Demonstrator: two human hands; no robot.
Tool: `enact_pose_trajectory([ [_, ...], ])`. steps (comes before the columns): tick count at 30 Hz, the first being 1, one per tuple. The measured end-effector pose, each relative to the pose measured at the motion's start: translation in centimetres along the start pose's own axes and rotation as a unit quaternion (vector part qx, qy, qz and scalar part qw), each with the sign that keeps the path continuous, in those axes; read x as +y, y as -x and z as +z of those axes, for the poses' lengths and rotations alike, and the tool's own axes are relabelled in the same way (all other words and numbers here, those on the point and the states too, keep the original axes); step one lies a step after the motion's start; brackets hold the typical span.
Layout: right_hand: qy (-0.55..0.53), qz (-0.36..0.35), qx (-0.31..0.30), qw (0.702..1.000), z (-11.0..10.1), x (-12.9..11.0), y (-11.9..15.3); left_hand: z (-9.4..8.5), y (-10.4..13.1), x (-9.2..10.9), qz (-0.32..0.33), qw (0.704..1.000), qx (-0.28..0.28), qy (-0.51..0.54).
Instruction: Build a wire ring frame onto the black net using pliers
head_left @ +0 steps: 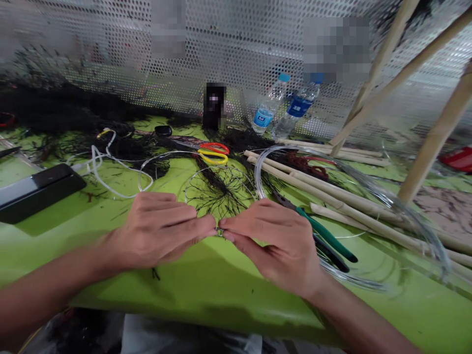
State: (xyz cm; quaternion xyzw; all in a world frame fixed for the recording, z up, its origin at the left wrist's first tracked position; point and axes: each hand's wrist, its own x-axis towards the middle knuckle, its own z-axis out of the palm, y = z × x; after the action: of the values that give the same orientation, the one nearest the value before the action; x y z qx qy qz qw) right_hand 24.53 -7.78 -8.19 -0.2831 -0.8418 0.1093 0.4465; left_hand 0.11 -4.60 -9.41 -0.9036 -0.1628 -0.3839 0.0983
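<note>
Smooth green tabletop (pixel 184 295) bears, at its centre, a round net hoop (pixel 224 191), thin-rimmed and webbed with wiry black strands. At its six o'clock the left hand (pixel 165 226) and right hand (pixel 275 236) meet, knuckles up, fingertips pinching its edge. Red-and-yellow scissors (pixel 213 153) lie at twelve, pale wooden sticks (pixel 324 194) at three.

Free tabletop (pixel 224 285) before the netted ring (pixel 224 191); obstacles rightward: pliers (pixel 327 234), bamboo poles (pixel 346 208).
</note>
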Motion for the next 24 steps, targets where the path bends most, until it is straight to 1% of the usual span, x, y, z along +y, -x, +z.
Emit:
enact_pose_trajectory([
  [1,0.061,-0.051,-0.002,0.997,-0.2,-0.2,0.1,0.0,-0.1,0.1,-0.004,1.0,-0.002,0.004],
  [2,0.133,-0.106,-0.015,0.985,-0.4,-0.3,0.2,0.0,-0.1,0.1,-0.006,1.0,-0.001,0.01],
  [4,0.271,-0.207,-0.052,0.939,-0.9,-0.6,0.4,0.0,-0.2,0.2,-0.009,1.0,0.005,0.014],
  [5,0.306,-0.237,-0.058,0.92,-1.0,-0.7,0.4,0.0,-0.2,0.2,-0.006,1.0,0.008,0.018],
  [6,0.305,-0.241,-0.052,0.92,-1.1,-0.8,0.4,0.0,-0.2,0.1,-0.003,1.0,0.008,0.022],
  [7,0.262,-0.216,-0.037,0.94,-1.1,-0.8,0.4,0.0,-0.1,0.1,0.0,1.0,0.007,0.028],
  [8,0.195,-0.164,-0.026,0.967,-1.0,-0.7,0.2,0.0,-0.1,0.0,0.003,0.999,0.004,0.033],
  [9,0.113,-0.086,-0.038,0.989,-1.0,-0.7,0.1,0.0,0.0,-0.1,0.008,0.999,0.002,0.037],
  [10,0.028,0.003,-0.064,0.998,-1.0,-0.6,-0.1,-0.1,0.1,-0.2,0.012,0.999,-0.003,0.038],
  [11,-0.048,0.092,-0.1,0.99,-1.1,-0.6,-0.4,-0.1,0.2,-0.2,0.014,0.999,-0.01,0.035],
  [12,-0.112,0.171,-0.141,0.969,-1.2,-0.5,-0.6,-0.1,0.3,-0.2,0.017,0.999,-0.015,0.032],
  [13,-0.164,0.228,-0.176,0.943,-1.4,-0.5,-0.8,-0.1,0.3,-0.2,0.024,0.999,-0.019,0.033],
  [14,-0.205,0.268,-0.202,0.919,-1.6,-0.4,-1.1,-0.1,0.4,-0.2,0.027,0.999,-0.024,0.036],
  [16,-0.272,0.313,-0.228,0.881,-1.9,-0.2,-1.4,-0.2,0.4,-0.2,0.032,0.998,-0.022,0.044],
  [18,-0.326,0.346,-0.238,0.847,-1.9,0.0,-1.5,-0.1,0.3,-0.3,0.043,0.998,-0.015,0.045],
  [21,-0.374,0.386,-0.241,0.808,-1.6,0.5,-1.4,0.0,0.2,-0.2,0.063,0.997,-0.019,0.041],
  [22,-0.379,0.393,-0.245,0.802,-1.4,0.6,-1.4,0.1,0.2,-0.2,0.062,0.997,-0.031,0.038],
  [23,-0.376,0.394,-0.246,0.802,-1.3,0.7,-1.3,0.1,0.1,-0.1,0.057,0.997,-0.04,0.036],
  [24,-0.366,0.389,-0.244,0.809,-1.2,0.7,-1.3,0.1,0.1,0.0,0.049,0.997,-0.043,0.035],
])
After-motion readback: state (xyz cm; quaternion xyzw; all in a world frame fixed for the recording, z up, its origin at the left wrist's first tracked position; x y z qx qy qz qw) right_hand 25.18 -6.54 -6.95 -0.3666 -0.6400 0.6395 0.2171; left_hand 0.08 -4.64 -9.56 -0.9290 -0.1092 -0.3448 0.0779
